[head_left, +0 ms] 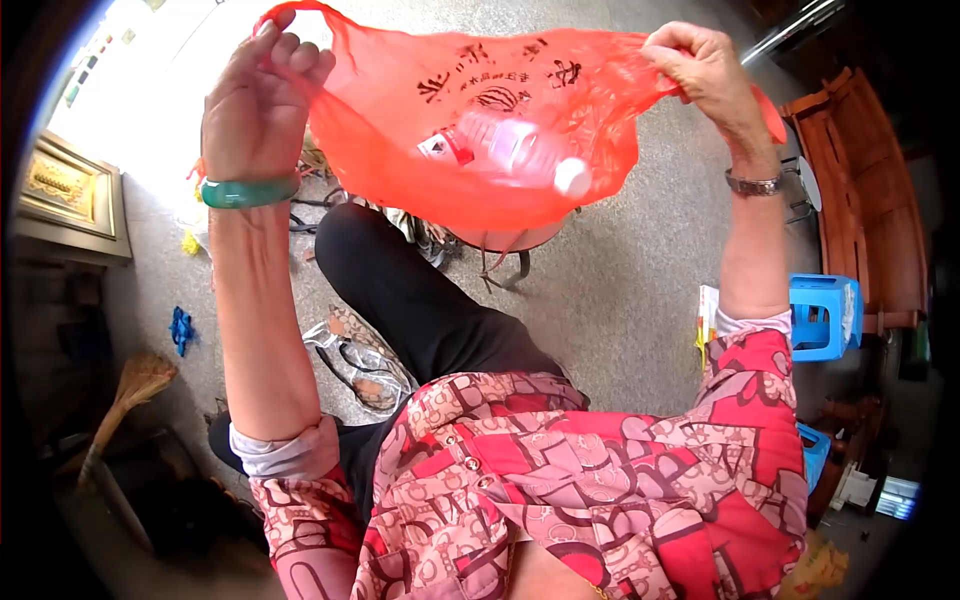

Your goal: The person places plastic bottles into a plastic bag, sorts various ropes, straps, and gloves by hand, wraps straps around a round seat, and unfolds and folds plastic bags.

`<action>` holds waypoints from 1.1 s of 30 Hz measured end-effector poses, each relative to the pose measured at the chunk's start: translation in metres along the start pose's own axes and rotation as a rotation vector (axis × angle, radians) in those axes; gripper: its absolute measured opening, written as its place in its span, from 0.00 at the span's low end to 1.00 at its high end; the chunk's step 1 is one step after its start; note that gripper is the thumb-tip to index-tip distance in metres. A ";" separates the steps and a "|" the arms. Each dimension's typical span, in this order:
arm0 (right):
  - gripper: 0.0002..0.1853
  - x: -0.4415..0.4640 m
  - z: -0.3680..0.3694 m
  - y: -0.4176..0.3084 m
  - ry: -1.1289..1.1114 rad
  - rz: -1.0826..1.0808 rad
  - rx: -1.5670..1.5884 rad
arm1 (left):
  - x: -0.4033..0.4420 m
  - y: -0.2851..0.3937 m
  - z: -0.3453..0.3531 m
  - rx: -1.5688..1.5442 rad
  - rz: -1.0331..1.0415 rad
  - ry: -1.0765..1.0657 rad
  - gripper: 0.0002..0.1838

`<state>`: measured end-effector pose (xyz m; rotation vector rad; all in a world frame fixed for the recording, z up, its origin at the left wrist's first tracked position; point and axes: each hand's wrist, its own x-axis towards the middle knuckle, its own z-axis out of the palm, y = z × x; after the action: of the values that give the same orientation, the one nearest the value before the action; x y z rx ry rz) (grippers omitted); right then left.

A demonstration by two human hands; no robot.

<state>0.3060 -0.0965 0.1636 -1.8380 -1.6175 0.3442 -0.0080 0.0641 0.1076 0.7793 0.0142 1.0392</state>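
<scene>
A thin red plastic bag (380, 120) with dark printed characters and a watermelon picture is stretched out in the air before me. My left hand (265, 95), a green bangle below it, is closed around one handle of the bag. On the other side, my right hand (705, 80) pinches the bag's opposite edge. Through the film shows a clear plastic bottle (525, 150) with a white cap, lying tilted. Beside the bottle is a small red and white packet (445, 147), whose kind I cannot make out.
Behind the bag stands a round stool or basket (515, 238), partly hidden. A clear plastic bag (365, 370) lies on the grey floor by my leg. A blue plastic stool (825, 315) and a wooden bench (860, 190) are at right; a straw broom (130, 400) is at left.
</scene>
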 end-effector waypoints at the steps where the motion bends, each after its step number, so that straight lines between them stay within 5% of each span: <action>1: 0.06 0.001 0.006 -0.005 -0.039 0.011 0.074 | -0.001 -0.002 0.004 0.266 0.017 0.000 0.14; 3: 0.11 0.003 0.006 -0.016 -0.067 -0.010 0.154 | -0.010 -0.013 0.038 0.676 -0.066 0.070 0.15; 4: 0.11 0.003 0.007 -0.022 -0.061 -0.028 0.157 | -0.011 -0.022 0.058 0.558 -0.071 0.110 0.14; 8: 0.32 0.000 0.019 -0.068 -0.360 -0.182 0.557 | 0.008 -0.054 0.092 0.665 0.098 -0.239 0.04; 11: 0.10 0.010 0.024 -0.064 -0.364 -0.336 0.422 | 0.000 -0.062 0.129 1.208 0.325 -0.409 0.06; 13: 0.09 -0.002 0.012 -0.061 -0.231 -0.003 0.281 | -0.009 -0.055 0.122 1.234 0.365 -0.349 0.09; 14: 0.10 0.004 0.006 -0.034 0.013 -0.304 0.226 | -0.007 -0.054 0.117 1.217 0.447 -0.296 0.10; 18: 0.08 -0.020 -0.074 0.039 0.639 -0.140 0.116 | -0.011 -0.042 0.054 0.959 0.076 -0.087 0.10; 20: 0.07 -0.032 -0.108 0.092 0.884 -0.183 -0.154 | -0.021 -0.050 0.002 0.886 0.064 0.032 0.07; 22: 0.06 -0.056 -0.117 0.104 0.919 -0.120 -0.274 | -0.036 -0.051 -0.038 0.701 -0.022 0.176 0.07; 25: 0.04 -0.070 -0.096 0.127 0.767 -0.078 -0.465 | -0.062 -0.039 -0.094 0.650 -0.072 0.371 0.07; 30: 0.04 -0.088 -0.001 0.212 0.081 0.178 -0.647 | -0.099 0.014 -0.133 0.615 -0.059 0.677 0.08; 33: 0.03 -0.122 0.069 0.259 -0.205 0.666 -0.281 | -0.131 0.048 -0.139 0.620 -0.010 0.817 0.06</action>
<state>0.4435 -0.1975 -0.0766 -2.6122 -1.1716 0.6330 -0.1651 0.0548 -0.0115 0.8469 1.0778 1.3000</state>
